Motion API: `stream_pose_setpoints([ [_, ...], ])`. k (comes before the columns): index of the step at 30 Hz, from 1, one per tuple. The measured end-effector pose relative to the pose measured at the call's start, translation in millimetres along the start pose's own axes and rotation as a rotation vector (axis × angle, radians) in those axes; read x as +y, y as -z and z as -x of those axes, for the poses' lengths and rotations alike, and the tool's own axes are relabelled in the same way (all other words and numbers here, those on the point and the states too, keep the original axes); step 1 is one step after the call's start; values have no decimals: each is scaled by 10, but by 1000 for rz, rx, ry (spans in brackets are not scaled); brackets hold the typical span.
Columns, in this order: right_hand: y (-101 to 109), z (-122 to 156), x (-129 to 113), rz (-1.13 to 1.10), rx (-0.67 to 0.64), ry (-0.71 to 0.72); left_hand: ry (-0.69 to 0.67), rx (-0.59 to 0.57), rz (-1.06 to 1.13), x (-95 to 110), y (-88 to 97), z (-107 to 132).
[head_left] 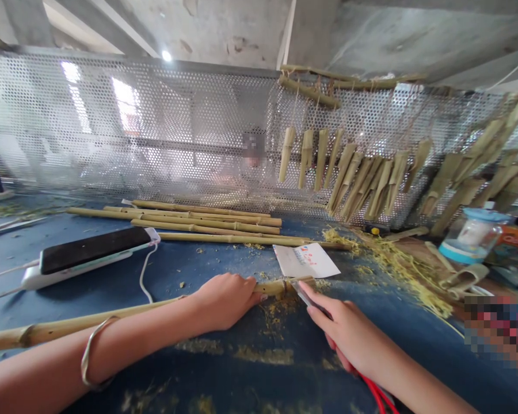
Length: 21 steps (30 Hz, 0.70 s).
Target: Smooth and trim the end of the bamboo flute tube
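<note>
A long bamboo stick (69, 325) lies across the blue table (224, 379), running from the lower left to the middle. My left hand (227, 299) is closed round it near its right end. My right hand (347, 330) grips a red-handled knife (304, 293), whose blade rests against the stick's tip. Yellow shavings lie under the tip. A metal bangle (90, 353) circles my left wrist.
Several more bamboo sticks (198, 221) lie at the back. A phone on a white power bank (90, 253) sits at the left, a small card (306, 260) in the middle. Cut bamboo pieces (362, 175) hang on the perforated screen (155, 132). A jar (472, 236) and a heap of shavings (397, 264) are on the right.
</note>
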State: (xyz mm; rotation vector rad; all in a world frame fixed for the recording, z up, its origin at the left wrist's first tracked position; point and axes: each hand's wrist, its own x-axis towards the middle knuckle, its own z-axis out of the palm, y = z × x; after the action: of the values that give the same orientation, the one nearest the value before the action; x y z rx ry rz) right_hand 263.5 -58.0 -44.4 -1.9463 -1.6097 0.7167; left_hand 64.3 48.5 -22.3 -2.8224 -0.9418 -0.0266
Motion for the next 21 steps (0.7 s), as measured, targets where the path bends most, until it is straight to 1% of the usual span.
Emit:
stream_pose_setpoints([
  [5,2,-24,-62,25,18,41,2,-15,11,-10,-15,-35],
  [10,111,-22,14,10,73,0,38,-45,23,-2,14,-27],
  [13,143,-25,59,52,103,3,34,-29,6,-6,5,-14],
  [17,103,-34,41,159,122,52,-9,9,-30,-18,-36,-13],
  [21,49,-17,-26,167,122,60,-33,14,-40,-16,-49,-15],
])
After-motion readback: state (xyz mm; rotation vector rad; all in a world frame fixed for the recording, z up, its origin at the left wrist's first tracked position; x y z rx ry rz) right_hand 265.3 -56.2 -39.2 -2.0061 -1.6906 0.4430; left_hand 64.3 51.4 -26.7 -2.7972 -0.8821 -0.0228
